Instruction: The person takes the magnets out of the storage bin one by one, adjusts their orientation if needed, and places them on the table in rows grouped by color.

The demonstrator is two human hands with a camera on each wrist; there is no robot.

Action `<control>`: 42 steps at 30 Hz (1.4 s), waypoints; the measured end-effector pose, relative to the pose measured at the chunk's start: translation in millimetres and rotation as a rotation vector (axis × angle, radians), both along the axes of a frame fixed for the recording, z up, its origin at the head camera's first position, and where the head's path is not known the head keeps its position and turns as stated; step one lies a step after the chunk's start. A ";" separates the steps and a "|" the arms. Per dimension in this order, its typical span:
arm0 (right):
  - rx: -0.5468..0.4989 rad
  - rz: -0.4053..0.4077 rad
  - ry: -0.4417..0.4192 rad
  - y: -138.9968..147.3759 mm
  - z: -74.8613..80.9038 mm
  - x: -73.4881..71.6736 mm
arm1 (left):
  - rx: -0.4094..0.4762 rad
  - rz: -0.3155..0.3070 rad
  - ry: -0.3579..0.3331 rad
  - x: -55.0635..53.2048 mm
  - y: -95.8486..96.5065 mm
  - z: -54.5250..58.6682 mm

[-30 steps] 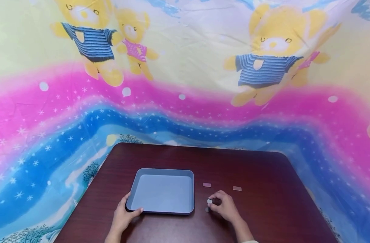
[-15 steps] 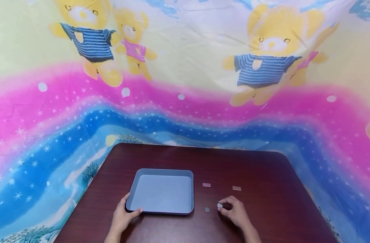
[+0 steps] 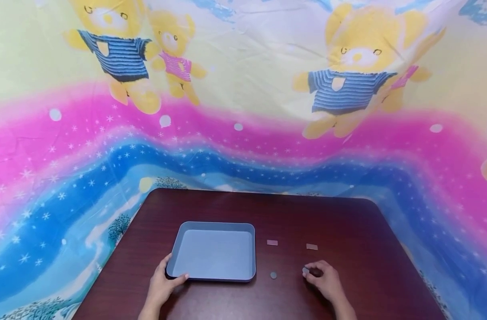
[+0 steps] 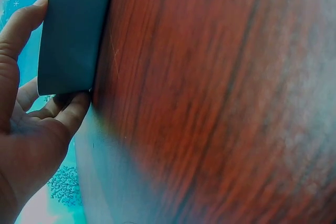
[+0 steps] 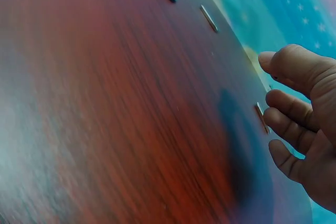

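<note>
A grey rectangular tray [image 3: 215, 249] lies on the table in the head view. My left hand [image 3: 161, 284] grips its near left corner, thumb along the front side and fingers at the left side. The left wrist view shows the fingers [image 4: 76, 111] against the tray wall [image 4: 76, 35]. To the right, my right hand [image 3: 326, 280] pinches a small pale round disc [image 3: 306, 270] between thumb and index finger. That disc is hidden in the right wrist view. A similar dark disc [image 3: 273, 275] lies flat between tray and right hand.
Two small flat rectangles lie beyond the discs: a pinkish rectangle [image 3: 272, 242] near the tray and a brownish rectangle [image 3: 311, 246] beyond my right hand. They rest on a dark red-brown wooden table [image 3: 327, 218]. A bear-patterned cloth [image 3: 235, 146] hangs behind it.
My right hand has moved rightward with the pinched disc, away from the disc on the table, which was partly covered by that hand earlier. My left hand and the tray stay in place.
</note>
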State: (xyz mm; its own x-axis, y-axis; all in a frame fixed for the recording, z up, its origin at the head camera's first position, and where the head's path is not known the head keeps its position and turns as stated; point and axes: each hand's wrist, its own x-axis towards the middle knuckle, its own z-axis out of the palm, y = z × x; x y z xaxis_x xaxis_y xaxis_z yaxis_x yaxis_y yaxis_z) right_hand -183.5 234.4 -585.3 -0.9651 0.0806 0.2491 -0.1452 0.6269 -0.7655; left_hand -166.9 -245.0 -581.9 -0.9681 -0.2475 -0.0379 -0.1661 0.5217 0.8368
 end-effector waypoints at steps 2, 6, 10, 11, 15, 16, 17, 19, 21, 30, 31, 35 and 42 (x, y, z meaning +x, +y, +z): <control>-0.003 -0.022 -0.013 4.8 -1.8 1.9 | 0.002 -0.002 -0.006 0.6 0.1 0.3; 0.005 -0.045 -0.038 12.4 -4.6 5.0 | 0.005 0.000 -0.009 1.4 0.1 0.4; 0.015 -0.060 -0.051 18.7 -6.6 5.3 | 0.001 0.006 0.005 1.9 -0.6 0.9; 0.021 -0.067 -0.059 20.1 -6.8 5.2 | 0.000 0.007 0.007 2.0 -0.7 1.1; 0.064 -0.090 -0.093 25.3 -6.8 5.9 | -0.005 0.010 -0.008 3.3 -1.2 2.0; 0.074 -0.095 -0.099 26.2 -6.7 6.3 | -0.005 0.011 -0.011 3.5 -1.3 2.2; 0.084 -0.099 -0.103 27.0 -6.7 6.7 | -0.004 0.011 -0.015 3.6 -1.2 2.5; 0.097 -0.100 -0.103 28.1 -6.8 7.3 | 0.000 0.010 -0.018 3.4 -1.2 2.8; 0.106 -0.097 -0.098 28.5 -7.5 7.4 | 0.005 0.009 -0.019 2.8 -1.1 3.1; 0.151 -0.077 -0.108 28.6 -10.0 4.3 | 0.010 0.003 -0.028 3.4 -0.9 2.8; 0.159 -0.075 -0.107 28.7 -10.2 4.2 | 0.009 0.002 -0.031 3.7 -0.8 2.9; 0.171 -0.076 -0.111 29.1 -10.9 5.3 | 0.009 -0.005 -0.040 3.6 -0.2 3.0; 0.183 -0.072 -0.078 29.0 -12.9 7.5 | 0.006 -0.012 -0.044 1.8 0.5 3.2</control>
